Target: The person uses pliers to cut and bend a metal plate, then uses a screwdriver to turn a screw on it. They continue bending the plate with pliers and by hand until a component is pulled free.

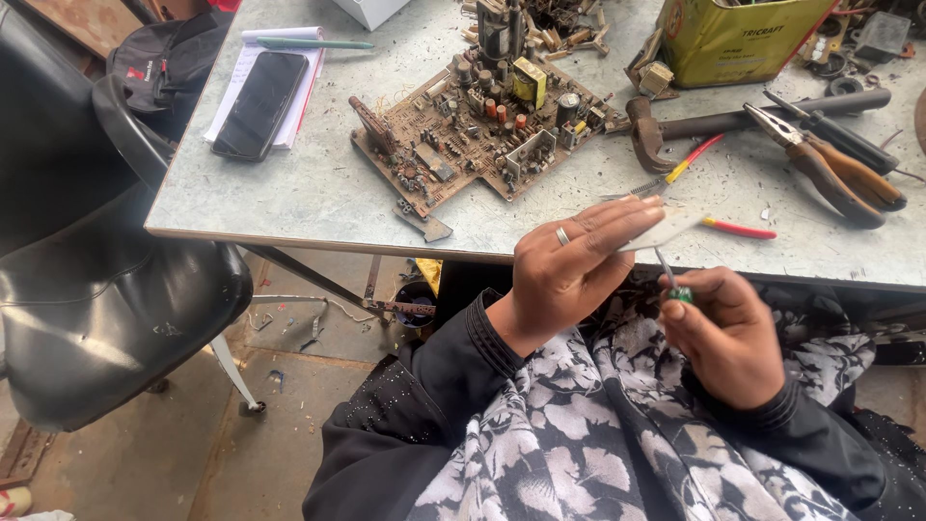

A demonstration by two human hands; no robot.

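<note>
My left hand (569,265), with a ring on one finger, holds a thin pale flat piece (666,230) by its edge in front of my chest. My right hand (728,328) grips a small screwdriver with a green handle (681,292); its metal shaft points up at the underside of the pale piece. Both hands hover just below the near edge of the grey table (318,193). My black sleeves and a black-and-white floral cloth lie under them.
On the table lie a brown circuit board (473,135) full of components, a black phone (260,104) on a notepad with a pen, orange-handled pliers (834,164), a dark hammer (733,123), a red-and-yellow tweezer-like tool (714,193) and a yellow tin (738,39). A black chair (96,289) stands left.
</note>
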